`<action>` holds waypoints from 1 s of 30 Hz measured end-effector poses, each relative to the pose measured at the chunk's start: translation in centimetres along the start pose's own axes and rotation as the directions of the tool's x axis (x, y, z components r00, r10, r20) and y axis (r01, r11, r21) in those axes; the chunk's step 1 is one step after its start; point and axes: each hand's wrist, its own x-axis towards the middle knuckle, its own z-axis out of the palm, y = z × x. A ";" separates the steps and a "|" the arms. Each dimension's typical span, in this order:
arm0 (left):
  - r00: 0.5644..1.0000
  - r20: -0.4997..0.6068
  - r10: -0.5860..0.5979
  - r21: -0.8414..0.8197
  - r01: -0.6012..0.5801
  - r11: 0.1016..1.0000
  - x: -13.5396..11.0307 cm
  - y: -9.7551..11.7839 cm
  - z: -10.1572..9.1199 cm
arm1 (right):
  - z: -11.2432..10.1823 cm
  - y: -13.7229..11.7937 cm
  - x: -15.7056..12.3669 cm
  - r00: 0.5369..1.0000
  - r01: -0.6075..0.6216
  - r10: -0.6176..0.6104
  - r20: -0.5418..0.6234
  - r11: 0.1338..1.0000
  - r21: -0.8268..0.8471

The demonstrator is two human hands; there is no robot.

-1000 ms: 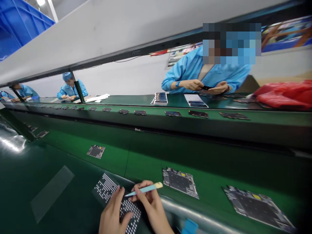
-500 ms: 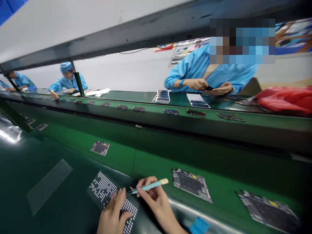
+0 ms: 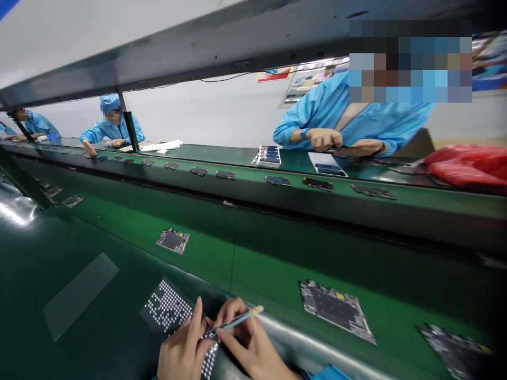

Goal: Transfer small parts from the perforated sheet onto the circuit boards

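While our left hand (image 3: 180, 348) lies over the dotted sheet (image 3: 169, 305) in the head view, we cannot tell whether its grip pinches anything. Our right hand (image 3: 247, 335) has its grip closed around the tweezers (image 3: 240, 319), whose tips meet the left fingers above the sheet. We have this sheet on the dark green surface (image 3: 114, 332), near a clear strip (image 3: 81, 296); beyond, circuit boards (image 3: 336, 310) lie on the green belt (image 3: 122, 219).

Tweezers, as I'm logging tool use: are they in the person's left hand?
No, the tweezers are in the right hand, while the left hand is on the dotted sheet.
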 end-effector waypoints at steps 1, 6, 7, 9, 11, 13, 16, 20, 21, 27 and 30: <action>1.000 0.002 0.001 0.004 -0.001 1.000 0.0 0.0 0.0 | 0.0 0.0 0.0 1.000 -0.002 0.002 -0.006 1.000 0.000; 1.000 -0.009 0.011 0.008 -0.011 1.000 0.1 0.2 0.1 | 0.0 0.2 0.1 1.000 -0.008 0.008 -0.019 1.000 0.009; 1.000 -0.011 0.011 0.008 -0.011 1.000 0.1 0.2 0.1 | 0.0 0.2 0.1 1.000 -0.011 0.011 -0.022 1.000 0.014; 1.000 -0.010 0.008 0.007 -0.008 1.000 0.1 0.2 0.0 | 0.0 0.2 0.1 0.999 -0.013 0.014 -0.038 1.000 0.028; 1.000 -0.002 0.004 0.003 -0.004 1.000 0.0 0.2 0.1 | 0.0 0.1 0.2 0.998 -0.012 0.015 -0.067 0.999 0.044; 1.000 0.005 0.000 -0.005 0.000 1.000 0.0 0.1 0.1 | 0.0 -0.1 0.4 0.995 -0.019 0.025 -0.097 0.998 0.065; 1.000 0.001 0.005 -0.021 -0.005 1.000 -0.1 0.0 0.2 | 0.0 -0.4 0.8 0.992 -0.043 0.057 -0.113 0.992 0.122; 1.000 -0.014 0.014 -0.019 -0.015 1.000 -0.1 -0.2 0.2 | 0.0 -0.3 1.0 0.993 -0.062 0.075 -0.086 0.987 0.146; 1.000 -0.017 0.018 -0.013 -0.018 1.000 -0.1 -0.2 0.2 | 0.0 -0.2 0.9 0.994 -0.059 0.069 -0.079 0.990 0.132; 0.999 -0.029 0.028 0.006 -0.027 1.000 0.2 0.0 0.1 | 0.1 -0.2 0.4 0.997 -0.053 0.056 -0.043 0.997 0.059; 0.999 -0.022 0.026 -0.001 -0.026 1.000 0.1 0.0 0.1 | 0.1 -0.5 0.6 0.996 -0.071 0.074 -0.058 0.996 0.058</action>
